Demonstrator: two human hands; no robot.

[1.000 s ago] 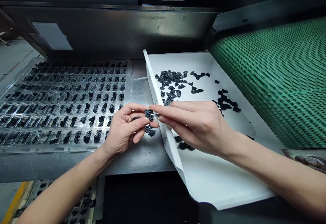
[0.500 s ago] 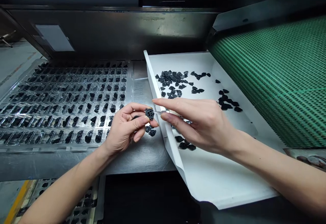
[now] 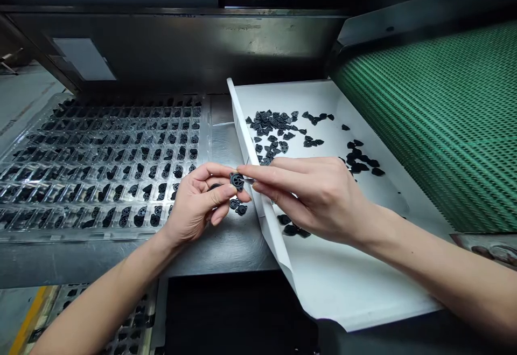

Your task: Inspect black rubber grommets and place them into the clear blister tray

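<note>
The left hand (image 3: 194, 204) pinches a small black part (image 3: 237, 181) between thumb and fingertips while the right hand (image 3: 319, 193), fingers pressed together, works at it with a thin tool, seemingly trimming it; next comes careful placing, I'd judge.

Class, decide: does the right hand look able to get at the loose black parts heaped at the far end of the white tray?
Probably yes: the right hand hovers over the white tray, and nothing stands between it and the heaped black parts.
</note>
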